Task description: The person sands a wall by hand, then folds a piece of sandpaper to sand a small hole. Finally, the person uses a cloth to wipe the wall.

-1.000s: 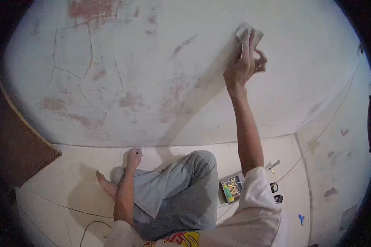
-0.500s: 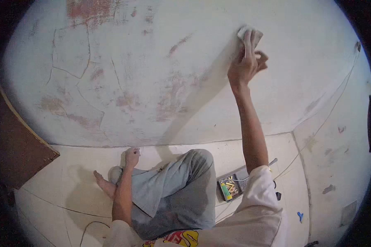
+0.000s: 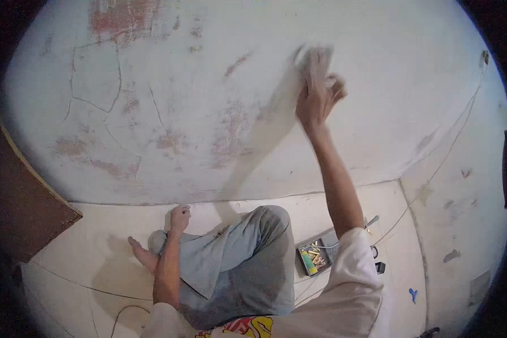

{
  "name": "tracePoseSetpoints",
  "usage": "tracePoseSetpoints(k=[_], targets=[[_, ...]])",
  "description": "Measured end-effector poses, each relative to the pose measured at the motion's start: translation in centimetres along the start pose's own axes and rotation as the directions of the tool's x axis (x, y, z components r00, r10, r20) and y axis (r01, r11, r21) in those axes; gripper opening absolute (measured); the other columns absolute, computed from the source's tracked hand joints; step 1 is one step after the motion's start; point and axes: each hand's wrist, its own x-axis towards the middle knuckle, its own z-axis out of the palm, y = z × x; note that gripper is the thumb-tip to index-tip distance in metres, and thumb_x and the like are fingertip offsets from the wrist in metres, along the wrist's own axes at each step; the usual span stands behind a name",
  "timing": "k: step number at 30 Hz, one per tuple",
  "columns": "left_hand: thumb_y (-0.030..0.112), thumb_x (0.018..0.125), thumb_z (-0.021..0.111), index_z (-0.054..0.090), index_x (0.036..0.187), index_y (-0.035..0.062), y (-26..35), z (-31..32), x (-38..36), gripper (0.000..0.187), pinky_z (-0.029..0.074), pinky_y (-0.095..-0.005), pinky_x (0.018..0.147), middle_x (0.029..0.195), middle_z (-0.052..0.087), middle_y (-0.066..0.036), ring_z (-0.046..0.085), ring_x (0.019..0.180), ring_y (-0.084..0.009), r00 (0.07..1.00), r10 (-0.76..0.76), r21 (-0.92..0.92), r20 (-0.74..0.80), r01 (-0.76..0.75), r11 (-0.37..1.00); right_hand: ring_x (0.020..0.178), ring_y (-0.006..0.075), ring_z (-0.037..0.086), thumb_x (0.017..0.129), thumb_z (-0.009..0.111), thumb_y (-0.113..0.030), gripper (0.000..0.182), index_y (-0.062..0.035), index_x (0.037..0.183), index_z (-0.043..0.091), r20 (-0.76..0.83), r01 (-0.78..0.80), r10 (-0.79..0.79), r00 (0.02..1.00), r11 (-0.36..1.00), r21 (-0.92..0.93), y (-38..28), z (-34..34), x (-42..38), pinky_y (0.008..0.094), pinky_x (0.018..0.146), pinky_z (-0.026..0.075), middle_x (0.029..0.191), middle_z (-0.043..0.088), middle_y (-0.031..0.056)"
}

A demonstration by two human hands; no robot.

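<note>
Pressed flat to the wall [image 3: 372, 107], my right hand [image 3: 316, 96] has its fingers stretched over a greyish-white piece of sandpaper [image 3: 325, 55]. The hand and the sheet are smeared by motion, and the thumb side sticks out to the right. Low down, my left hand [image 3: 179, 218] is loosely curled beside the base of the wall, above my bent leg. I see nothing in its fingers. Reddish and brown worn patches [image 3: 231, 135] and several cracks mark the wall to the left of my right hand.
An open black case [image 3: 310, 273] with small brass-coloured pieces lies right of my knee. A thin cable [image 3: 431, 180] runs down the right wall. A blue item [image 3: 413, 295] is on the floor at right. A brown board [image 3: 28, 208] stands at far left.
My right hand has slid left and slightly down along the wall with the sandpaper under its fingers. My left hand has stayed in place.
</note>
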Motion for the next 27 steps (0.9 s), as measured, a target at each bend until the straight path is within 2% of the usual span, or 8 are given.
tracePoseSetpoints(k=[6, 12, 14, 15, 18, 21, 24, 27], targets=[[0.01, 0.079, 0.057, 0.063, 0.094, -0.001, -2.3, 0.6, 0.5, 0.02, 0.05, -0.0335, 0.067, 0.081, 0.065, -0.016, 0.065, 0.073, -0.0248, 1.0, 0.023, -0.078, -0.011, -0.024, 0.997, 0.102, 0.0244, 0.039, 0.072, 0.055, 0.006, 0.073, -0.0181, 0.139, 0.043, 0.072, -0.165, 0.154, 0.985, 0.972, 0.17, -4.2, 1.2, -4.9, 0.0371, 0.09, 0.023, 0.147, 0.037, 0.0008], [0.01, 0.081, 0.054, 0.063, 0.093, -0.0001, -0.1, -0.2, -0.2, 0.019, 0.05, -0.0326, 0.063, 0.08, 0.065, -0.014, 0.065, 0.07, -0.0226, 0.999, 0.051, -0.033, 0.015, -0.051, 0.998, 0.107, 0.0207, 0.042, 0.071, 0.055, -0.007, 0.065, -0.027, 0.133, 0.049, 0.36, 0.345, -0.299, 0.884, 0.936, -0.07, -4.6, 0.6, -13.5, 0.038, 0.088, 0.025, 0.143, 0.041, -0.0024], [0.011, 0.081, 0.054, 0.063, 0.093, 0.0002, 0.0, -0.2, -0.3, 0.019, 0.05, -0.0324, 0.063, 0.081, 0.065, -0.014, 0.065, 0.07, -0.0223, 0.999, 0.007, -0.102, 0.045, -0.002, 0.995, 0.127, 0.0293, 0.028, 0.084, 0.055, -0.015, 0.06, -0.022, 0.141, 0.038, 0.333, 0.159, -0.026, 0.943, 0.913, -0.377, -1.6, 1.9, -8.6, 0.0459, 0.106, 0.01, 0.153, 0.025, -0.0009], [0.013, 0.082, 0.053, 0.063, 0.096, -0.0008, -1.1, 0.3, 0.6, 0.022, 0.051, -0.0309, 0.056, 0.082, 0.065, -0.013, 0.064, 0.067, -0.0192, 1.0, 0.004, -0.074, 0.017, -0.003, 0.997, 0.12, 0.0301, 0.033, 0.083, 0.055, -0.014, 0.06, -0.0194, 0.141, 0.04, 0.155, -0.038, 0.029, 0.987, 0.998, 0.049, 0.5, 1.7, -3.4, 0.0453, 0.103, 0.014, 0.151, 0.028, 0.0014], [0.014, 0.082, 0.054, 0.064, 0.099, -0.0012, -1.5, 0.0, 0.1, 0.025, 0.051, -0.0297, 0.049, 0.082, 0.066, -0.012, 0.063, 0.064, -0.0164, 0.998, 0.055, -0.011, -0.01, -0.055, 0.998, 0.104, 0.0259, 0.037, 0.083, 0.057, -0.011, 0.057, -0.0152, 0.139, 0.043, 0.036, -0.23, 0.232, 0.972, 0.971, -0.057, 0.2, -0.3, 4.1, 0.0404, 0.091, 0.022, 0.148, 0.035, 0.0029], [0.014, 0.082, 0.055, 0.064, 0.1, -0.0003, -4.0, 0.8, 1.2, 0.025, 0.05, -0.0299, 0.047, 0.079, 0.065, -0.011, 0.062, 0.063, -0.0167, 0.993, 0.12, 0.026, -0.006, -0.119, 0.992, 0.105, 0.0261, 0.04, 0.077, 0.058, -0.004, 0.066, -0.0129, 0.14, 0.04, 0.059, -0.018, 0.019, 0.998, 1.0, -0.021, -0.3, 1.4, -0.9, 0.0396, 0.092, 0.022, 0.149, 0.033, 0.0055], [0.014, 0.083, 0.054, 0.062, 0.095, -0.0008, -4.2, 1.3, 1.7, 0.021, 0.049, -0.0327, 0.054, 0.075, 0.064, -0.012, 0.062, 0.065, -0.0204, 0.995, 0.095, 0.003, -0.006, -0.095, 0.995, 0.121, 0.026, 0.043, 0.076, 0.055, 0.001, 0.076, -0.0251, 0.144, 0.032, 0.642, 0.014, -0.011, 0.766, 1.0, 0.002, -5.9, -0.5, -10.9, 0.0436, 0.094, 0.027, 0.154, 0.019, 0.0064], [0.014, 0.083, 0.054, 0.062, 0.095, -0.0008, -1.7, 0.4, 0.2, 0.021, 0.048, -0.0329, 0.054, 0.076, 0.064, -0.013, 0.062, 0.065, -0.0198, 0.999, 0.004, -0.006, 0.039, -0.003, 1.0, 0.124, 0.0279, 0.036, 0.085, 0.051, -0.011, 0.068, -0.0282, 0.146, 0.026, 0.507, 0.361, -0.309, 0.805, 0.932, -0.004, -5.7, 0.0, -15.2, 0.0498, 0.094, 0.03, 0.155, 0.014, -0.0009]])
